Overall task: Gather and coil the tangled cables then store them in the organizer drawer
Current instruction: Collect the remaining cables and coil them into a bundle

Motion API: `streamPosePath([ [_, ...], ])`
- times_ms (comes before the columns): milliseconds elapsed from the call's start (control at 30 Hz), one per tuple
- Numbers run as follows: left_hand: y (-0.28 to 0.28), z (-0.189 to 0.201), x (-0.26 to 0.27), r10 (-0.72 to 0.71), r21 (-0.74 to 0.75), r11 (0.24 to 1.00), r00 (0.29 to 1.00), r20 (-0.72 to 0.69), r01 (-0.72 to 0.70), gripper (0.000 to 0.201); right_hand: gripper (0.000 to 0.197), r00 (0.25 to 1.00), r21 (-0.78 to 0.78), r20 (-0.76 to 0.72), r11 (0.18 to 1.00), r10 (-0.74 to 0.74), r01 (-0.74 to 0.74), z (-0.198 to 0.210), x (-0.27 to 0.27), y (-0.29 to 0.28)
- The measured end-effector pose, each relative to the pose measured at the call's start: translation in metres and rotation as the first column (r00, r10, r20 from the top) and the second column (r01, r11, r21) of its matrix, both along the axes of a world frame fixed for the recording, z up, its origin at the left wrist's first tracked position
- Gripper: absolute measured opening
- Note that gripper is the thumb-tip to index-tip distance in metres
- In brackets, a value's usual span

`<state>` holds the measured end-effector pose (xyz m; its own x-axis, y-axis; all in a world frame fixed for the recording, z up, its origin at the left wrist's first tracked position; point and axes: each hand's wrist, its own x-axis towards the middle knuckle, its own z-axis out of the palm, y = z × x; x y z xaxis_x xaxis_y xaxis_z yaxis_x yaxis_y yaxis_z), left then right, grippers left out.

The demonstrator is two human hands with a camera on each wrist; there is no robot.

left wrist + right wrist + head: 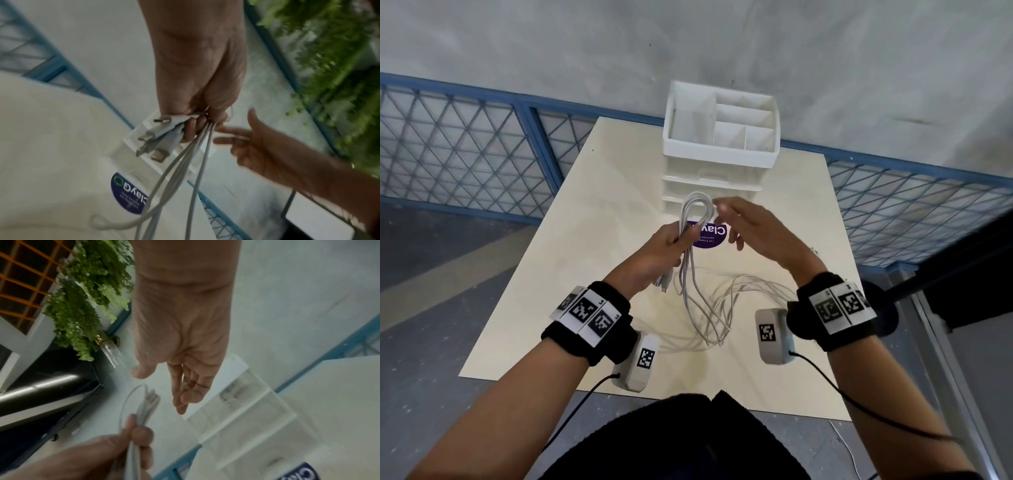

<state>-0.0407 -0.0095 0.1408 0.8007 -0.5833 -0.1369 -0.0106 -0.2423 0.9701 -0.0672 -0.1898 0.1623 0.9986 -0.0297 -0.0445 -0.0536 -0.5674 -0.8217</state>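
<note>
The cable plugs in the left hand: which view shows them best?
The left wrist view: the cable plugs stick out below the left hand, close and sharp. In the head view they are tiny; the right wrist view hides them.

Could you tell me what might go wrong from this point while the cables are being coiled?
1. The left hand grips the cables in one bunch while the right hand is open and off them; the loops above the fist could spring loose.
2. Long strands trail on the table, overlapping; pulling may tighten a tangle.
3. The organizer drawers look closed, so a hand must be freed.
</note>
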Motion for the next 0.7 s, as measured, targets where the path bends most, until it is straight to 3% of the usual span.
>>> streamPosePath([
  [133, -0.008, 0.010, -0.008, -0.092, 0.070, 0.994, 0.991, 0.100, 0.086, 0.029, 0.024, 0.989, -0.142, 0.115, 0.987, 0.089, -0.072, 0.014, 0.012, 0.010],
  [400, -0.004, 0.006, -0.009, -0.084, 0.218, 0.972, 0.996, -0.005, 0.083, 0.030, 0.060, 0.939, -0.458, -0.014, 0.833, 0.343, -0.311, -0.004, 0.012, 0.013],
  [533, 0.000, 0.007, -0.010, -0.165, 0.040, 0.984, 0.975, -0.149, 0.173, 0.021, 0.046, 0.963, -0.280, 0.015, 0.926, 0.269, -0.254, 0.007, 0.011, 0.014],
  [700, 0.000, 0.010, -0.011, -0.188, -0.020, 0.982, 0.973, -0.135, 0.187, 0.027, 0.040, 0.971, 0.080, -0.049, 0.970, 0.234, -0.230, 0.023, 0.006, 0.005],
])
